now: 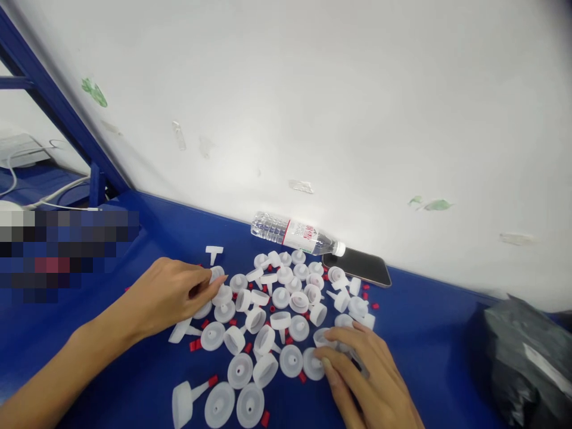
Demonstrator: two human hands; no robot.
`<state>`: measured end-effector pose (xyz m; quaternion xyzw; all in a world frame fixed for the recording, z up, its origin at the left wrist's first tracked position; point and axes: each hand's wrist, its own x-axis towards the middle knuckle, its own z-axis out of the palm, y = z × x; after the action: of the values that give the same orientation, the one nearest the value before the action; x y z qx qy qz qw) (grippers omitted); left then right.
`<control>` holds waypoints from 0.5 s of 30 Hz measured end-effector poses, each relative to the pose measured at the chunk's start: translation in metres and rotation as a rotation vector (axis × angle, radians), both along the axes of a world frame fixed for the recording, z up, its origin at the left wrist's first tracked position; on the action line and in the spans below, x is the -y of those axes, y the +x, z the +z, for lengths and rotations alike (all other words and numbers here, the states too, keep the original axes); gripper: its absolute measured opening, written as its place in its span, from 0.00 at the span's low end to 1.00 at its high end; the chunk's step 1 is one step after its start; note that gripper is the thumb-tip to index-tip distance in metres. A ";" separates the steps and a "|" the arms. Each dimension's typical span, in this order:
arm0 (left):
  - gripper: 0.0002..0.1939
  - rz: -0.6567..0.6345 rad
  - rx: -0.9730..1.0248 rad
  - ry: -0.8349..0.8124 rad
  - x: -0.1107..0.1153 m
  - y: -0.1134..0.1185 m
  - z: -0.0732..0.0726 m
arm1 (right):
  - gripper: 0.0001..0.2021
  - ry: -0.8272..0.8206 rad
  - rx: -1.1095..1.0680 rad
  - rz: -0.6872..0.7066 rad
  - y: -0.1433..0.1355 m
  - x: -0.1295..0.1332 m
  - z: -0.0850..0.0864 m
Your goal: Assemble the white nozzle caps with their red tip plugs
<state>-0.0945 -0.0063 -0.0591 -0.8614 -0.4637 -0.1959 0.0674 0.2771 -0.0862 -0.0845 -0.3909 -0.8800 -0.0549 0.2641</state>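
Observation:
Many white plastic nozzle caps (240, 370) lie in a loose heap on the blue table, some with the spout up and some on their sides. Small red tips (265, 418) are scattered among them. At the heap's left edge, my left hand (174, 295) has thumb and index finger closed around the rim of a nozzle cap (217, 272), partly hidden by the fingers. On the right, my right hand (369, 372) pinches the spout of a nozzle cap (313, 364) between thumb and index finger. More caps are partly covered by its other fingers.
A clear water bottle (298, 236) lies on its side along the white wall (339, 119). Beside its cap is a dark phone (361, 266). A black plastic bag (527, 357) sits at the right. On the left stands a blue metal frame (67, 119), with cables behind it.

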 end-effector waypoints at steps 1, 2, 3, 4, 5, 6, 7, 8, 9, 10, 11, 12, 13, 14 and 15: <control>0.27 -0.020 -0.007 0.055 -0.001 0.000 -0.002 | 0.12 -0.001 -0.003 0.002 0.000 0.000 0.000; 0.27 -0.040 -0.015 0.086 -0.001 -0.001 -0.004 | 0.12 -0.003 -0.005 0.003 0.000 0.000 0.000; 0.26 -0.058 -0.016 0.099 -0.002 -0.002 -0.006 | 0.12 -0.005 -0.006 0.000 0.000 0.000 0.000; 0.25 -0.068 -0.009 0.092 -0.002 -0.003 -0.007 | 0.12 -0.005 -0.008 -0.002 0.000 0.000 0.000; 0.25 -0.070 0.004 0.077 -0.003 -0.004 -0.008 | 0.12 -0.007 -0.006 -0.005 0.000 0.000 0.000; 0.26 -0.062 0.023 0.071 -0.003 -0.004 -0.008 | 0.12 -0.005 -0.004 -0.007 0.000 0.000 0.000; 0.26 -0.050 0.039 0.071 -0.002 -0.004 -0.008 | 0.12 -0.004 -0.001 -0.007 0.000 0.000 0.000; 0.27 -0.035 0.051 0.082 -0.002 -0.004 -0.007 | 0.12 -0.007 0.002 -0.009 0.000 0.000 0.001; 0.27 -0.027 0.060 0.103 -0.001 -0.003 -0.005 | 0.12 -0.013 0.003 -0.010 -0.001 0.000 0.001; 0.27 -0.023 0.065 0.127 0.000 -0.002 -0.003 | 0.12 -0.018 -0.001 -0.011 -0.001 0.000 0.002; 0.27 -0.022 0.074 0.154 0.000 -0.001 -0.002 | 0.12 -0.021 -0.007 -0.011 -0.001 0.000 0.002; 0.27 -0.015 0.089 0.182 0.001 0.000 0.000 | 0.13 -0.024 -0.014 -0.010 -0.001 0.001 0.002; 0.27 -0.008 0.105 0.209 0.002 0.000 0.001 | 0.13 -0.026 -0.020 -0.011 -0.001 0.001 0.003; 0.28 0.000 0.121 0.236 0.002 0.001 0.002 | 0.13 -0.029 -0.021 -0.012 -0.002 0.001 0.003; 0.29 0.007 0.131 0.257 0.002 0.002 0.003 | 0.13 -0.033 -0.018 -0.014 -0.002 0.001 0.004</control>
<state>-0.0926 -0.0088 -0.0561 -0.8293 -0.4414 -0.3093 0.1473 0.2754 -0.0874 -0.0810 -0.4020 -0.8756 -0.0385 0.2652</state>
